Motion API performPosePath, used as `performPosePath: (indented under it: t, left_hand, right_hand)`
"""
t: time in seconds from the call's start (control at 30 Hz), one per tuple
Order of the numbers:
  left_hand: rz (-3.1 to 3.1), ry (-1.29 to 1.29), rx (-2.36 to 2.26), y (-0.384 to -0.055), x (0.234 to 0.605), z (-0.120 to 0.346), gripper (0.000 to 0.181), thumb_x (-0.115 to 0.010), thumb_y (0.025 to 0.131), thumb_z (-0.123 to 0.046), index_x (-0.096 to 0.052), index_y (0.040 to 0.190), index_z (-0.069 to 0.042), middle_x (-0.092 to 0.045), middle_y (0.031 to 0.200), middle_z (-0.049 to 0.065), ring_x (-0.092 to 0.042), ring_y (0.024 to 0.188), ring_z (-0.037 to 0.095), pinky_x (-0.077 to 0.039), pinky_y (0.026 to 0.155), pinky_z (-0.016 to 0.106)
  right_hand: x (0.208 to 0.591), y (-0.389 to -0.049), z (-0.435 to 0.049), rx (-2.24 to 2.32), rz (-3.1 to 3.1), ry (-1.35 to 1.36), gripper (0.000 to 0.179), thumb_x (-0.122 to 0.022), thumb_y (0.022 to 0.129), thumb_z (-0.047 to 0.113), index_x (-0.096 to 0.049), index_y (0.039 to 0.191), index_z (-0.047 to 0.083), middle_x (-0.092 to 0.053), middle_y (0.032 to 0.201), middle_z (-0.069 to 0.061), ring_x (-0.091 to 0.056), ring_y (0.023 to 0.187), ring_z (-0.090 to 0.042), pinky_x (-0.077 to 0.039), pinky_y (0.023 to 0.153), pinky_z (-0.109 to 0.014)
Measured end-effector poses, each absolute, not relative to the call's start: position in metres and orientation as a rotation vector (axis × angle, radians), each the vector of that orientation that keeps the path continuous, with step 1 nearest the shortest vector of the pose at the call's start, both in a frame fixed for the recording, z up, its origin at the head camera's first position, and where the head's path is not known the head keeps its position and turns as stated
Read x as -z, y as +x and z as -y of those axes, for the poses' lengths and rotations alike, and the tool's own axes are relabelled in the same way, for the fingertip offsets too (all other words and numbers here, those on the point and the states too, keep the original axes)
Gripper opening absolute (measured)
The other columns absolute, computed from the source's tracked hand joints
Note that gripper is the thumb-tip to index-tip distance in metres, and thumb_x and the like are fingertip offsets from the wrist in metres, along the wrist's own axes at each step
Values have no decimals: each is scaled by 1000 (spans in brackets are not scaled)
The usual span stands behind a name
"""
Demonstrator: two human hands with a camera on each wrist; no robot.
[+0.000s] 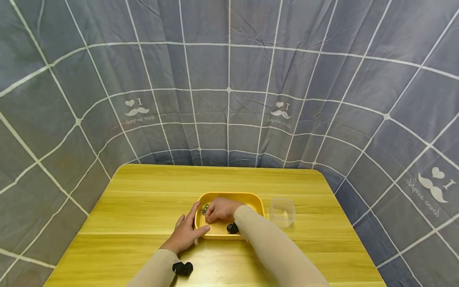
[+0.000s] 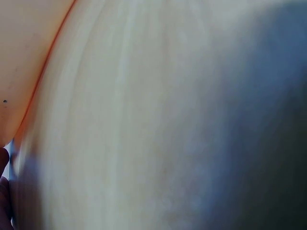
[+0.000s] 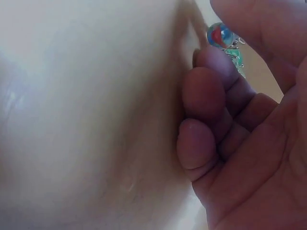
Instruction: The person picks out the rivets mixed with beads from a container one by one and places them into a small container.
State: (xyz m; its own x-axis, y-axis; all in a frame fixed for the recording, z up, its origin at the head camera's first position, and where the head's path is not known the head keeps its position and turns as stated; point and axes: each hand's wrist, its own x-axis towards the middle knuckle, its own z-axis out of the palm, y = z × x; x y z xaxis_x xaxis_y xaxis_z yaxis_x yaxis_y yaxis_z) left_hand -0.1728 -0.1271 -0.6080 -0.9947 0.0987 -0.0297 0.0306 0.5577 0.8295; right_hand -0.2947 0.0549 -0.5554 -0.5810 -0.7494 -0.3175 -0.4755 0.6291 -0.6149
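Observation:
In the head view a yellow tray [image 1: 229,193] lies near the middle of the table. My left hand [image 1: 184,233] is at its front left corner, fingers extended along the left side and thumb over the front rim. The right hand [image 1: 223,208] reaches into the tray with curled fingers. Just left of its fingertips sits a small cluster of glass marbles [image 1: 204,209]. The right wrist view shows a red and blue marble [image 3: 219,35] in the gap between thumb and index finger. Whether the right fingertips pinch anything is hidden.
A clear plastic container [image 1: 282,213] stands to the right of the tray, with something small inside. The wooden table [image 1: 150,199] ends at a grey checked curtain [image 1: 229,107] behind it and at the sides. A black wrist device [image 1: 183,268] sits at the left cuff.

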Motion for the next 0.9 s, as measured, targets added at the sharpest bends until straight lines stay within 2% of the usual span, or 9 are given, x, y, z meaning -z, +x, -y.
performPosePath:
  t: [0.07, 0.27, 0.47, 0.57, 0.63, 0.7, 0.77, 0.9]
  left_hand:
    - [-2706, 112, -1445, -172, 608, 127, 97, -73, 97, -49, -14, 171, -30, -47, 162, 21, -27, 154, 57, 0, 127, 72]
    - [-2707, 126, -1446, -172, 607, 126, 96, -74, 97, -47, -16, 171, -27, -53, 158, 21, -54, 141, 50, 0, 129, 69]
    - [-2697, 115, -1462, -173, 604, 127, 97, -74, 97, -47, -15, 171, -27, -56, 156, 19, -47, 146, 51, 1, 129, 69]
    - [-2679, 111, -1483, -174, 603, 126, 97, -75, 97, -45, -15, 171, -26, -60, 151, 18, -51, 144, 48, 2, 130, 67]
    - [-2675, 112, -1487, -175, 604, 126, 97, -75, 97, -44, -15, 171, -26, -60, 152, 18, -50, 145, 47, 3, 130, 65]
    - [-2673, 113, -1493, -176, 604, 126, 97, -75, 98, -43, -14, 171, -27, -58, 154, 17, -49, 147, 46, 4, 130, 64]
    - [-2674, 115, -1494, -177, 605, 126, 97, -74, 98, -43, -13, 171, -28, -55, 157, 18, -47, 149, 45, 4, 131, 63]
    - [-2670, 121, -1500, -178, 604, 126, 98, -75, 98, -44, -13, 171, -27, -53, 158, 19, -46, 149, 45, 5, 130, 64]
  right_hand:
    - [556, -294, -56, 670, -2281, -938, 8, -77, 92, 12, -85, 93, 16, -73, 85, 14, -53, 73, -4, -45, 69, -16]
    - [551, -298, -65, 743, -2278, -886, 9, -76, 95, 10, -84, 97, 14, -75, 85, 9, -56, 73, -5, -47, 68, -18]
    - [534, -303, -78, 771, -2310, -875, 9, -75, 98, 15, -83, 101, 13, -76, 90, 6, -58, 71, -9, -50, 65, -21]
    - [523, -306, -86, 771, -2340, -918, 13, -74, 99, 17, -83, 106, 10, -77, 93, 3, -60, 73, -9, -54, 67, -22]
    - [514, -307, -93, 780, -2354, -946, 15, -73, 100, 18, -82, 107, 9, -78, 95, -3, -61, 74, -9, -55, 68, -23]
    - [505, -309, -100, 793, -2371, -968, 16, -71, 102, 18, -81, 107, 8, -78, 96, -12, -60, 73, -10, -54, 68, -24]
    - [497, -311, -108, 810, -2398, -972, 15, -70, 102, 19, -81, 106, 9, -77, 96, -15, -57, 71, -10, -51, 66, -24]
    - [481, -314, -125, 867, -2434, -932, 14, -69, 103, 20, -81, 104, 12, -75, 93, -10, -54, 71, -11, -48, 66, -25]
